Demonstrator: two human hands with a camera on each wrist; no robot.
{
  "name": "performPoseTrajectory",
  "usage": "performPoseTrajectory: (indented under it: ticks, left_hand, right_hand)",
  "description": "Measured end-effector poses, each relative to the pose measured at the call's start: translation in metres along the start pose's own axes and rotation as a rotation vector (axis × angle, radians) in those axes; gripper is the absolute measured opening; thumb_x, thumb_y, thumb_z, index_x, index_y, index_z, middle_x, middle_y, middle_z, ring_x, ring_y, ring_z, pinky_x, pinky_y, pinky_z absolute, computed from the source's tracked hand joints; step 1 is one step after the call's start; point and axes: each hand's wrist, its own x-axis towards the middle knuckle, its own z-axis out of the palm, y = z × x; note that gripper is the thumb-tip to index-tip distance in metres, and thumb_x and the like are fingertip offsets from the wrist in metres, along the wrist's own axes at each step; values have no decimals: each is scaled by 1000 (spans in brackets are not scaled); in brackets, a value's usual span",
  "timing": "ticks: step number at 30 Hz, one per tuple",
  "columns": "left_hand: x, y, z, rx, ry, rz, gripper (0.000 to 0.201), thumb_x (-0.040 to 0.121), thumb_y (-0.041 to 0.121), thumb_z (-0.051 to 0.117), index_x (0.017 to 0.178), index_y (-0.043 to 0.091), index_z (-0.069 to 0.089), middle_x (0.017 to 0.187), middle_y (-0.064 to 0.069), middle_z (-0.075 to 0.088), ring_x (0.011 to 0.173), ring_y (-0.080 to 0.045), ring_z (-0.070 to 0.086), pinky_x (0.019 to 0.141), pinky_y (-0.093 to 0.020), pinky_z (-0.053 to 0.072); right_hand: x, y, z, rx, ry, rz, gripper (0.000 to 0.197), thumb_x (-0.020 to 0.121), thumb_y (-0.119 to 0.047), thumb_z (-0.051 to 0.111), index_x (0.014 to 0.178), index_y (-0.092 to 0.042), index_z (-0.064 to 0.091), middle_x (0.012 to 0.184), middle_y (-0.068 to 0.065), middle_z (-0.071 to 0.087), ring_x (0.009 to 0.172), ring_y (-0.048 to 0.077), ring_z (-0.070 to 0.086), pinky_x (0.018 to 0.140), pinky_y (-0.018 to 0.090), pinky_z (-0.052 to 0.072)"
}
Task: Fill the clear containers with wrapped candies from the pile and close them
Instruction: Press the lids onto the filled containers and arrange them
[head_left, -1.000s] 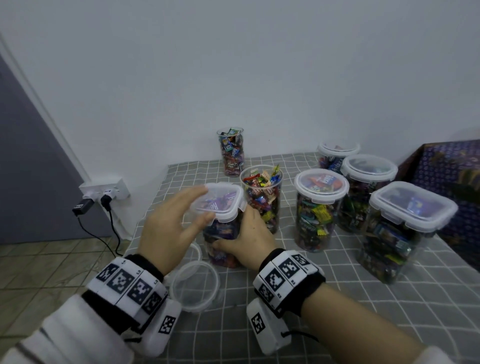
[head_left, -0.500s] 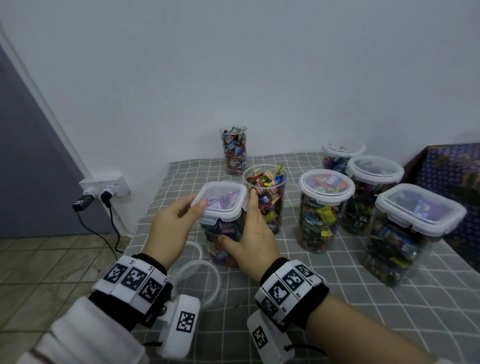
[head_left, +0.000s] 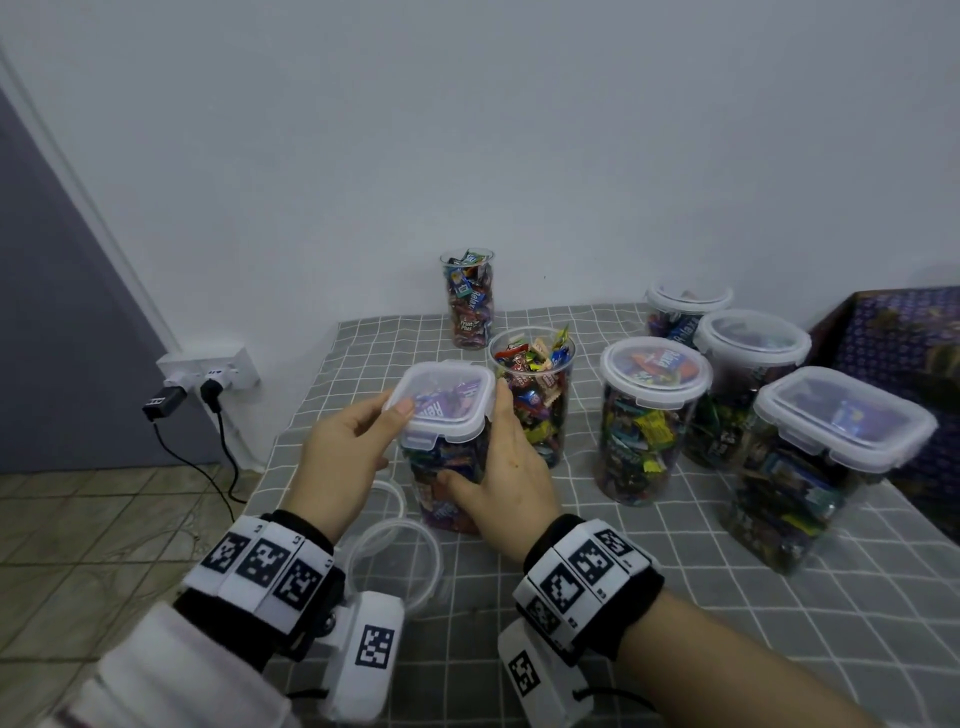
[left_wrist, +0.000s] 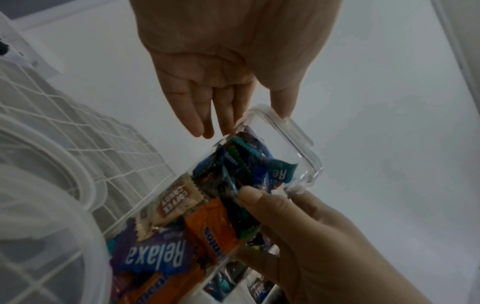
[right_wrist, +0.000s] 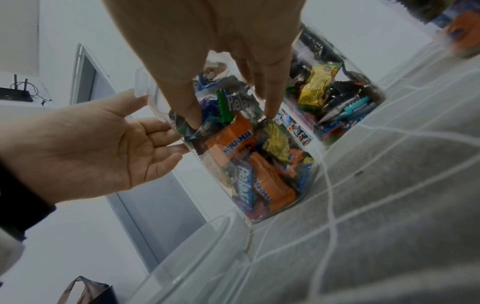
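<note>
My left hand (head_left: 340, 449) thumb presses the lid (head_left: 441, 397), fingers straight beside the jar (head_left: 447, 478); my right hand (head_left: 506, 475) curls round it

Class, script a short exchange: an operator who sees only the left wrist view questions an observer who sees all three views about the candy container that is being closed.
Operator: My left wrist view shows the square-lidded container full of candies. Is it lifted off the table?
Observer: No. In the right wrist view its base appears to rest on the gray checked cloth.
Operator: Do any other containers lack lids?
Observer: Two, in the head view: a round container heaped with candies just beyond the right hand, and a tall narrow container by the wall.
</note>
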Motion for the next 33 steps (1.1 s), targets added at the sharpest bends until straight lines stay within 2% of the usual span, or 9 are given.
performPoseTrajectory:
  ticks: [6, 11, 14, 17, 19, 23, 26, 30, 33]
  left_hand:
    - [0, 0, 0, 9, -11, 8, 12, 91, 30, 58, 93, 39, 66, 78, 27, 69, 74, 10, 61, 74, -28, 52]
    - [0, 0, -2, 29, -24, 9, 12, 90, 33, 58, 94, 41, 67, 82, 23, 71, 85, -2, 64, 79, -32, 53]
    - [0, 3, -6, 55, -80, 17, 12, 89, 36, 58, 97, 42, 65, 86, 27, 70, 85, 7, 64, 83, -29, 51]
    - [0, 8, -10, 110, -152, 31, 26, 83, 45, 55, 107, 41, 62, 88, 35, 67, 86, 16, 60, 80, -20, 47]
    - [1, 10, -14, 142, -210, 34, 38, 78, 49, 58, 114, 37, 62, 92, 30, 69, 88, 14, 61, 78, -19, 46]
    - [4, 5, -21, 172, -292, 36, 64, 62, 59, 73, 121, 34, 63, 107, 16, 70, 105, -2, 63, 94, -30, 47]
    - [4, 0, -21, 253, -266, 81, 70, 57, 64, 69, 121, 37, 62, 108, 20, 69, 106, 4, 60, 94, -26, 46]
    - [3, -5, -18, 319, -177, 126, 63, 62, 62, 74, 120, 41, 62, 104, 21, 69, 102, 8, 59, 90, -21, 45]
    - [3, -6, -16, 334, -136, 139, 57, 61, 56, 68, 116, 45, 61, 95, 29, 65, 96, 15, 57, 82, -11, 42]
  right_hand:
    - [1, 3, 3, 25, 14, -12, 102, 75, -23, 71, 150, -19, 3, 147, 0, 34, 133, 16, 38, 103, 40, 41]
    - [3, 1, -6, 32, -36, -20, 101, 70, -29, 71, 148, -23, 8, 142, -1, 38, 128, 15, 41, 99, 37, 42]
    - [12, -2, -23, 93, -116, -10, 104, 67, -40, 74, 148, -27, 10, 142, -5, 39, 129, 11, 39, 104, 32, 37]
    - [25, -9, -36, 151, -229, 13, 103, 61, -48, 72, 145, -28, 16, 142, -6, 39, 130, 10, 37, 109, 39, 33]
    - [32, -16, -43, 176, -298, 68, 100, 63, -48, 62, 148, -26, 13, 146, -3, 34, 130, 10, 34, 110, 38, 31]
    - [42, -24, -47, 122, -304, 75, 85, 73, -50, 51, 148, -22, 21, 149, 0, 32, 130, 13, 34, 105, 30, 27]
    - [45, -24, -45, 75, -289, 83, 70, 88, -40, 56, 147, -20, 24, 148, 3, 35, 130, 17, 36, 106, 32, 28]
    - [46, -25, -46, 15, -272, 82, 64, 88, -39, 56, 144, -19, 30, 141, 3, 43, 125, 20, 42, 104, 36, 33]
    - [47, -26, -45, -2, -266, 84, 61, 87, -39, 57, 140, -19, 35, 134, 2, 49, 119, 19, 46, 101, 36, 36]
